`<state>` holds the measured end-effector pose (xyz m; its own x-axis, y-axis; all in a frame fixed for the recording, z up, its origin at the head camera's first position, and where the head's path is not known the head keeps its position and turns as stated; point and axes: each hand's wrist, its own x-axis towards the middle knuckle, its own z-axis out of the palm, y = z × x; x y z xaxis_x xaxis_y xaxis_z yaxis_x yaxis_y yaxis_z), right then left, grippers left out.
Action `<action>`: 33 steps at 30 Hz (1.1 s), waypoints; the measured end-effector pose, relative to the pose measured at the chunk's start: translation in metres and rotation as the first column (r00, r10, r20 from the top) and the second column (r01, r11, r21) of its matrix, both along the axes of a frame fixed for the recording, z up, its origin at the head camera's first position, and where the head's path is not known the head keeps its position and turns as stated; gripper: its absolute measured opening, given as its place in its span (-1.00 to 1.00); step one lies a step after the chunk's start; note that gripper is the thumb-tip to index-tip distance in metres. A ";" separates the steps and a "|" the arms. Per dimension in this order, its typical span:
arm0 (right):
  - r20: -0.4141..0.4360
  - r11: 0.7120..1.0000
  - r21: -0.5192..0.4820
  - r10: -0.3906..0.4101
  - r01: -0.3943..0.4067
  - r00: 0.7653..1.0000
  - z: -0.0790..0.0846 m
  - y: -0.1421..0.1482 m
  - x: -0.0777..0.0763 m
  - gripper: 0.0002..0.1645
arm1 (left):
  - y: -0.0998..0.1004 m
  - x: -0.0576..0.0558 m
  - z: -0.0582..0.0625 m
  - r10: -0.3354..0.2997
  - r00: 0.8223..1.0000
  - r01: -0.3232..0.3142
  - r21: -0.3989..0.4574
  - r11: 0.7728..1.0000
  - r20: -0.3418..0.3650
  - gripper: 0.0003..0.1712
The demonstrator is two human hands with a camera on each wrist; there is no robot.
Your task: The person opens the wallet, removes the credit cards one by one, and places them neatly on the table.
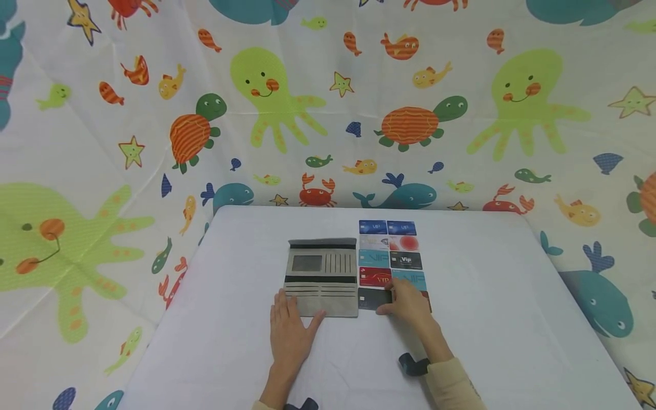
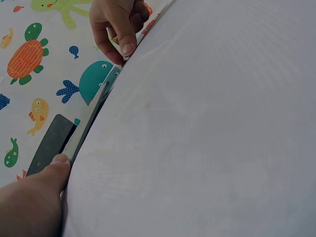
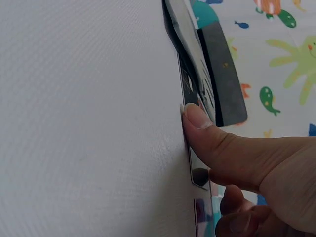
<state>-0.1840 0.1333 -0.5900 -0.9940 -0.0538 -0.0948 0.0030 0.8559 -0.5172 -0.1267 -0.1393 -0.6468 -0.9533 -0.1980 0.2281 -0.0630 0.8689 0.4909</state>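
Note:
A grey card wallet (image 1: 335,306) lies unfolded, with rows of slots, dark bands and a window pocket. My left hand (image 1: 291,336) rests on its near left corner, fingers straight and thumb along the near edge; the left wrist view shows that thumb (image 2: 58,170) on the wallet's rim. Right of the wallet, cards lie in two columns. At the near end of the left column, my right hand (image 1: 410,306) pinches a black card (image 1: 370,299) with thumb and fingers at its edges. Its palm partly covers a dark red card (image 1: 426,297).
Farther up the columns are a red VIP card (image 1: 374,276), teal cards (image 1: 373,258), a black Vip card (image 1: 406,261) and blue cards (image 1: 372,226). All lie on a white-covered table (image 1: 230,285). A sea-animal curtain (image 1: 328,131) hangs behind.

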 end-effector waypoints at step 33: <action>-0.092 0.974 -0.206 -0.109 0.088 0.990 0.002 0.007 0.014 -0.72 | -0.012 0.001 -0.002 -0.021 0.998 0.013 0.123 0.992 0.066 0.06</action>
